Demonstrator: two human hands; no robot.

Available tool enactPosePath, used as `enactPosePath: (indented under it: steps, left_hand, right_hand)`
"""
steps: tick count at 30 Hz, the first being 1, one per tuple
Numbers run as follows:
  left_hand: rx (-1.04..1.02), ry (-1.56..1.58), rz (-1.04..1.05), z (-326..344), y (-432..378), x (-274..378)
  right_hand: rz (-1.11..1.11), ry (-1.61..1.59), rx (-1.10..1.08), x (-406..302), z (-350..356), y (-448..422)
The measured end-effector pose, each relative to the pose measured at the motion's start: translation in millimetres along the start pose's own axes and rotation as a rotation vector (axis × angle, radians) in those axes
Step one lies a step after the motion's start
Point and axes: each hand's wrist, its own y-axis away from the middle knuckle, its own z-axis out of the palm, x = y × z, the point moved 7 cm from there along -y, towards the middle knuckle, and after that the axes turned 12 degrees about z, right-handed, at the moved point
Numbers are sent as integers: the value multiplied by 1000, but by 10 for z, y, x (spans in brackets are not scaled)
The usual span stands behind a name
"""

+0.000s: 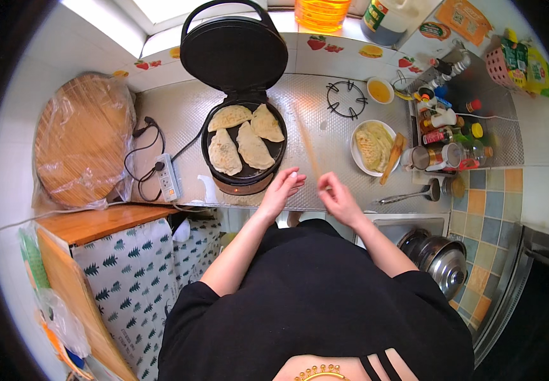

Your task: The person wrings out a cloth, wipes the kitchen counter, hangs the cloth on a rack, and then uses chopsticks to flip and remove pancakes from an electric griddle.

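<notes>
Four-sided framing aside, several half-moon stuffed flatbreads (225, 151) lie in the round black pan of an electric griddle (243, 180), whose lid (234, 55) stands raised behind it. My left hand (285, 189) hovers by the griddle's front right rim, holding nothing, its fingers loosely apart. In my right hand (338, 197) is a thin wooden stick (308, 143), probably chopsticks, blurred and pointing away from me over the counter. To the right, a white plate (357, 162) carries more folded flatbreads (374, 145), with a wooden spatula (392, 159) resting across its edge.
A bowl of yellow liquid (380, 90) sits near a black burner ring (346, 100). Bottles and jars (441, 135) crowd the right side, by a ladle (412, 194). Left are a power strip (167, 178) with cords and a plastic-wrapped wooden board (84, 143). A lidded pot (446, 271) is at the sink.
</notes>
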Motion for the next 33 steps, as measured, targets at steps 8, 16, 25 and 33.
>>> enactPosePath:
  steps: [8,16,25,33]
  left_hand:
    - [274,701,106,-274,250,287]
    - [151,855,75,-183,206,170]
    - [325,370,-148,-620,355,-71]
    - [473,77,-20,-1283,283,7]
  right_hand:
    - [36,-594,-668,-581,732,-21]
    - [-461,111,-89,-663,739,-154]
    - [-275,-55,141,-557,291,-383]
    - [-187,185,212,-450,294,-411]
